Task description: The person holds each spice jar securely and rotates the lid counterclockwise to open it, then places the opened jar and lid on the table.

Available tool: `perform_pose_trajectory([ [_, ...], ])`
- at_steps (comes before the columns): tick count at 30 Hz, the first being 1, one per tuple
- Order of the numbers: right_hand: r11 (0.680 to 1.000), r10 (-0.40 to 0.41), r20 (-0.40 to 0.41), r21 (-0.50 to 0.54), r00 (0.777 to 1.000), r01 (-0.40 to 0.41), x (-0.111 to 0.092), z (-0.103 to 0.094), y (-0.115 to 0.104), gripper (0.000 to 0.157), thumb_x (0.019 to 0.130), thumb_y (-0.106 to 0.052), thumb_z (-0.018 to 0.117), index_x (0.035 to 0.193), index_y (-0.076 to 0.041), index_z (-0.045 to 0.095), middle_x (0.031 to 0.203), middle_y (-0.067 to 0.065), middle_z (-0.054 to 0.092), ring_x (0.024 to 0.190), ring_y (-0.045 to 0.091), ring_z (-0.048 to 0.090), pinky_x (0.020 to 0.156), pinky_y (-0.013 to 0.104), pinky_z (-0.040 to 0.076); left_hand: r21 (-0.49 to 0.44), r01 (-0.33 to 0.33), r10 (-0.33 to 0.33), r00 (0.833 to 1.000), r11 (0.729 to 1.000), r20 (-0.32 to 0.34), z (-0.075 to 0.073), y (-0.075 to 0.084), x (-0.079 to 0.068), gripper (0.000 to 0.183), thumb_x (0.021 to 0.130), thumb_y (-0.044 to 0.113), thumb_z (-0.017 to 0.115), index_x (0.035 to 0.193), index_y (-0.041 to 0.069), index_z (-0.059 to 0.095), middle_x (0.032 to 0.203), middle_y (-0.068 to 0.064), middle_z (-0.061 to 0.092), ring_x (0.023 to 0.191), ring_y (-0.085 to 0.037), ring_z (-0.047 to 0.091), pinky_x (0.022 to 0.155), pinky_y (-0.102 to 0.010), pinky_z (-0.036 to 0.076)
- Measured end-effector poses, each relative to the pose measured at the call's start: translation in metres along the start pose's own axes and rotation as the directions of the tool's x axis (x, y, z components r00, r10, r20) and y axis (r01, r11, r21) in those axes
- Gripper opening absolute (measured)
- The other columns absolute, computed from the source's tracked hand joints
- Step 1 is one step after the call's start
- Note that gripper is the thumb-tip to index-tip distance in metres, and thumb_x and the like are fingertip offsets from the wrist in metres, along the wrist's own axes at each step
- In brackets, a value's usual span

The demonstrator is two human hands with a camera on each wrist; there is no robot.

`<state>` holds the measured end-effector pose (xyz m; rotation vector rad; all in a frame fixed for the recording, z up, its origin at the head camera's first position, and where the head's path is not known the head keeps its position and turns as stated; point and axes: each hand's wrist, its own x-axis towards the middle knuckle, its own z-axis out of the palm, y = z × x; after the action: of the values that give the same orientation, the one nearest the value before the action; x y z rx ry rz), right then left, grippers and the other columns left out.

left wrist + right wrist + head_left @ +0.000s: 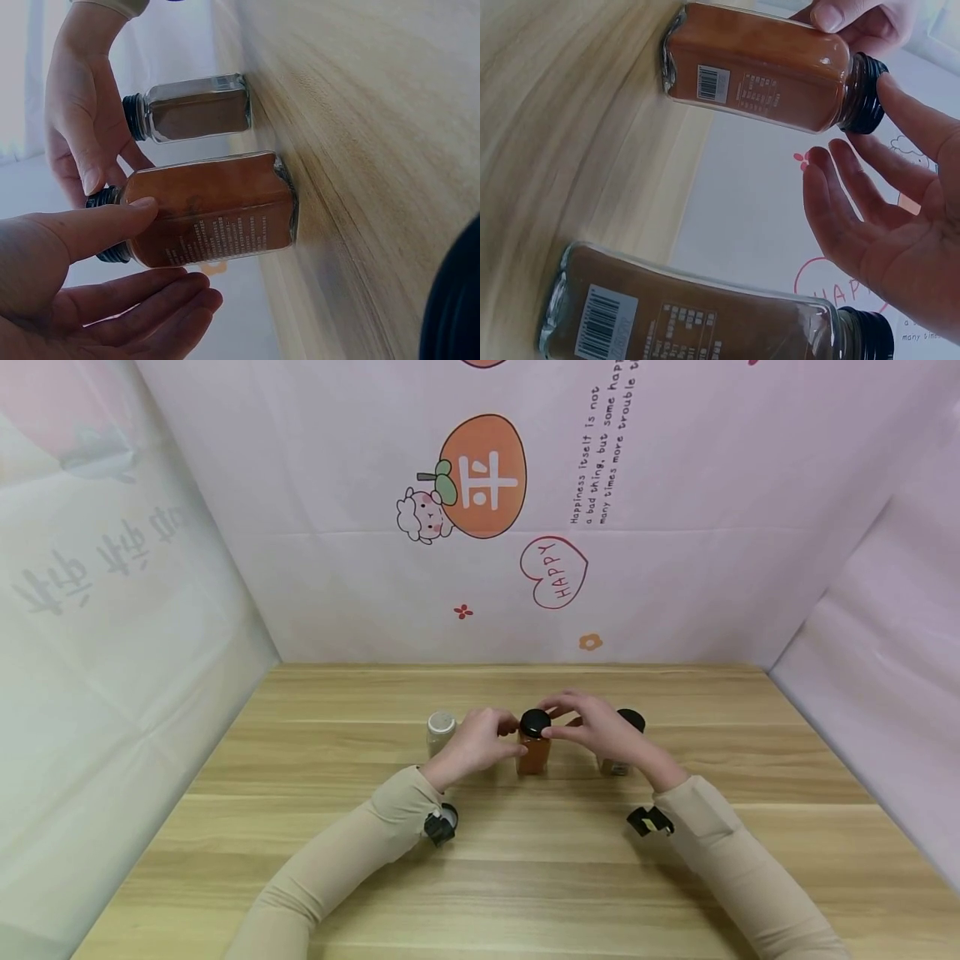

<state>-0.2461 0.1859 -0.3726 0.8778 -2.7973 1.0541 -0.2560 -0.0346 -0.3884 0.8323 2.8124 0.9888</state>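
Observation:
A square glass spice jar (533,758) of orange-brown powder stands upright on the table between both hands. My left hand (480,739) steadies its left side, the thumb (139,216) lying against the glass near the shoulder. From the other side my right hand (603,731) pinches the jar's black cap (868,94) between thumb and forefinger, its other fingers spread loosely. Behind the right hand is a second jar (697,315) of duller brown powder with a black cap. Left of the left hand, a pale jar (441,727) with a white top is partly covered.
On the table (540,877), beside the left wrist, lies a round black lid (450,815) with a pale inside. Dark wrist cameras (651,821) sit on both sleeves. A printed cloth wall (360,593) rises behind the table's back edge, with white cloth on both sides.

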Motion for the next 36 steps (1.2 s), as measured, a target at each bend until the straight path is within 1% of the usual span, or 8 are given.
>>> perform_pose_trajectory([
  [3,1.000,-0.008,0.019,-0.005,1.000,0.008,-0.0006,-0.0009,0.0003,0.041,0.089,-0.029,0.066,0.126,-0.012,0.059,0.124,0.009,0.057,0.109,0.026,0.060,0.087,0.042,0.053,0.000,0.004,-0.004,1.000,1.000,0.002,0.0001,0.0004,-0.0003,0.034,0.079,0.025,0.076,0.106,0.006,0.069,0.107,-0.009,0.070,0.100,-0.021,0.064,0.086,-0.034,0.051],
  [12,0.998,-0.050,0.070,-0.038,0.996,0.053,-0.0008,-0.0035,0.0019,0.040,0.093,-0.022,0.061,0.131,-0.013,0.055,0.127,0.010,0.055,0.112,0.027,0.059,0.082,0.041,0.051,0.001,0.021,-0.021,1.000,1.000,0.011,0.0003,0.0010,-0.0012,0.034,0.081,0.026,0.075,0.108,0.006,0.069,0.109,-0.009,0.069,0.102,-0.021,0.063,0.087,-0.035,0.051],
  [15,0.997,-0.067,0.082,-0.033,0.994,0.070,-0.0008,-0.0035,0.0030,0.040,0.093,-0.020,0.060,0.132,-0.013,0.055,0.128,0.011,0.054,0.112,0.027,0.059,0.082,0.040,0.051,0.000,0.023,-0.023,1.000,1.000,0.009,0.0006,0.0007,-0.0008,0.034,0.081,0.026,0.075,0.108,0.007,0.069,0.109,-0.009,0.069,0.101,-0.021,0.063,0.087,-0.035,0.052],
  [21,0.997,-0.077,0.096,-0.021,0.992,0.079,-0.0008,-0.0030,0.0036,0.040,0.094,-0.017,0.059,0.134,-0.015,0.053,0.129,0.010,0.053,0.112,0.025,0.059,0.083,0.040,0.050,0.001,0.030,-0.030,1.000,1.000,0.008,0.0005,0.0015,-0.0015,0.034,0.081,0.027,0.075,0.108,0.007,0.069,0.108,-0.008,0.069,0.100,-0.021,0.063,0.086,-0.035,0.051],
  [24,0.996,-0.082,0.099,-0.021,0.992,0.085,-0.0013,-0.0029,0.0036,0.041,0.094,-0.016,0.058,0.135,-0.013,0.052,0.130,0.011,0.053,0.112,0.026,0.059,0.083,0.041,0.050,-0.004,0.031,-0.031,0.999,1.000,0.010,0.0003,0.0016,-0.0021,0.035,0.081,0.027,0.075,0.108,0.007,0.069,0.108,-0.008,0.069,0.100,-0.021,0.062,0.086,-0.035,0.051],
  [30,0.998,-0.067,0.084,0.004,0.994,0.067,-0.0022,-0.0020,0.0021,0.044,0.094,-0.020,0.059,0.135,-0.011,0.050,0.133,0.011,0.053,0.112,0.027,0.058,0.087,0.045,0.051,-0.009,0.032,-0.032,0.999,0.999,0.011,0.0000,0.0006,-0.0025,0.036,0.081,0.027,0.075,0.109,0.007,0.069,0.108,-0.008,0.069,0.100,-0.021,0.063,0.085,-0.035,0.051],
  [33,0.999,-0.051,0.056,0.015,0.997,0.050,-0.0024,-0.0005,0.0014,0.047,0.093,-0.024,0.061,0.136,-0.010,0.049,0.133,0.012,0.054,0.111,0.027,0.059,0.088,0.045,0.052,-0.004,0.026,-0.026,1.000,1.000,0.010,0.0000,0.0002,-0.0024,0.035,0.081,0.027,0.074,0.109,0.007,0.069,0.108,-0.008,0.069,0.099,-0.020,0.063,0.085,-0.034,0.051],
  [36,0.999,-0.030,0.014,0.018,0.999,0.030,-0.0026,0.0017,0.0003,0.050,0.091,-0.027,0.064,0.135,-0.009,0.050,0.130,0.014,0.057,0.109,0.028,0.060,0.086,0.044,0.053,-0.001,0.020,-0.020,1.000,1.000,0.012,0.0002,-0.0004,-0.0020,0.035,0.081,0.026,0.074,0.109,0.007,0.069,0.108,-0.008,0.069,0.099,-0.020,0.063,0.085,-0.034,0.051],
])
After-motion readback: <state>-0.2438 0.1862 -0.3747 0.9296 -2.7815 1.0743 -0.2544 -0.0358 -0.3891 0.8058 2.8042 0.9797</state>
